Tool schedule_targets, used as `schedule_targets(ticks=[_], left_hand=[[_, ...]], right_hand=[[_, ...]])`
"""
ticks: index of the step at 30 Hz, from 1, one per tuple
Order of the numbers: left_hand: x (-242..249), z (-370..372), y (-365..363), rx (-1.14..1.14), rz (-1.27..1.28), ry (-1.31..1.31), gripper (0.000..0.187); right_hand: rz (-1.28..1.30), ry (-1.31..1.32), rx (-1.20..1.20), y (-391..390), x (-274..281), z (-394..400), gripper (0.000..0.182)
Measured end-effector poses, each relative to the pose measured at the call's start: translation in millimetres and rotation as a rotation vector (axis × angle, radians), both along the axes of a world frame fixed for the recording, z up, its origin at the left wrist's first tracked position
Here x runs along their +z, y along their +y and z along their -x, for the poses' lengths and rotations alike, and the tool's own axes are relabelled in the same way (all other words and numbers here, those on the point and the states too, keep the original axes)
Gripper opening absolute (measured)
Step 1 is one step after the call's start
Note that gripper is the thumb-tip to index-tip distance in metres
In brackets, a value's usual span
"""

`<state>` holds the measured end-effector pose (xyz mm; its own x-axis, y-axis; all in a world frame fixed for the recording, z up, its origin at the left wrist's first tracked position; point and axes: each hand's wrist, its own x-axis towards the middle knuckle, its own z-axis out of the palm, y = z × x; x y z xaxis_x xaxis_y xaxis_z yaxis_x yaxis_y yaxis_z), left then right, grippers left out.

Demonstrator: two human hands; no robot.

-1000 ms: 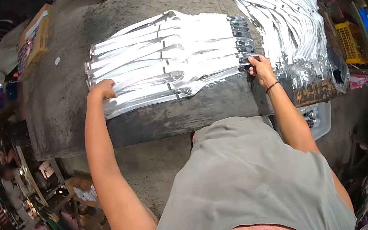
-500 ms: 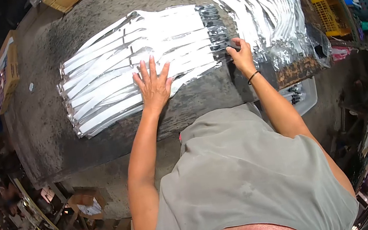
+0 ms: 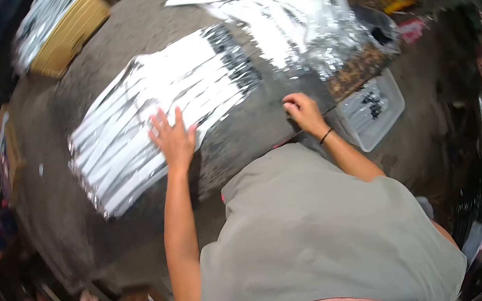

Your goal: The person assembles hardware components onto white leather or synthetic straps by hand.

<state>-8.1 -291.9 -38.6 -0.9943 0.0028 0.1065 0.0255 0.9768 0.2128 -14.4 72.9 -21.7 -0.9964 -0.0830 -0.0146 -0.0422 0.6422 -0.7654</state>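
Left hand (image 3: 174, 142): palm down, fingers spread wide. Its grip is fully opened, nothing closed on; the fingers are laid on the near side of a broad layer of long, flat white strips in shiny clear plastic (image 3: 139, 97). Whether pressure is being applied can't be told.

Right hand (image 3: 307, 117): fingers loosely curled, thumb side turned toward the left hand. Its grip is partly closed; no object is seen in it, but the inside of the curl is hidden, so a small pinch can't be ruled out. It is placed over a bare part of the worn dark-grey tabletop (image 3: 239, 138), close to the near edge. A thin dark band (image 3: 326, 135) is worn on that wrist.

Key relation: from the right grip, the layer lies to the left and farther from the body. Its long axis is slanted from near left to far right, with the black ends (image 3: 233, 58) at the far right. Those are near the right hand but not touched; the layer itself is closest to the left hand, which is on it.

Outward: a loose heap of similar white strips (image 3: 288, 9) is spread beyond the right hand, just beside the black ends. A translucent white plastic tub (image 3: 397, 96) holding clear-wrapped pieces with black parts is set beyond the tabletop's right end. A yellow-brown cardboard box (image 3: 72, 45) is placed far left.
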Motion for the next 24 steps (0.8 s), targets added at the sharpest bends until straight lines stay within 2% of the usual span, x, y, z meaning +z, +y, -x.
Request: schedule_targets(ticks=[5,9,11,12,15,16,18,20,24], left_hand=[[4,2,5,0.018,0.053,-0.037,0.08],[9,3,17,0.045,0.038,0.048,0.084],[10,7,30,0.045,-0.026,0.129,0.085],[14,7,42,0.061,-0.046,0.162,0.081],[12,7,80,-0.092,-0.2,0.338,0.075],[19,4,100,-0.121,-0.241,0.351,0.062],[23,-5,135,-0.216,-0.317,0.305,0.048],[25,-12,169,-0.314,-0.405,0.244,0.032],[13,-25,240,-0.424,-0.607,0.005,0.005]], right_hand=[[-0.011,0.041,-0.045,30,5,-15,0.016],[0.008,-0.04,-0.148,52,23,-24,0.016],[-0.017,0.01,-0.17,67,25,-30,0.015],[-0.03,0.036,-0.177,77,26,-30,0.015],[-0.039,0.061,-0.282,112,31,-30,0.015],[-0.016,0.04,-0.358,126,38,-27,0.014],[-0.017,0.22,-0.476,174,23,-13,0.015],[0.089,0.246,-0.662,228,14,8,0.018],[-0.005,0.376,-0.761,317,45,60,0.022]])
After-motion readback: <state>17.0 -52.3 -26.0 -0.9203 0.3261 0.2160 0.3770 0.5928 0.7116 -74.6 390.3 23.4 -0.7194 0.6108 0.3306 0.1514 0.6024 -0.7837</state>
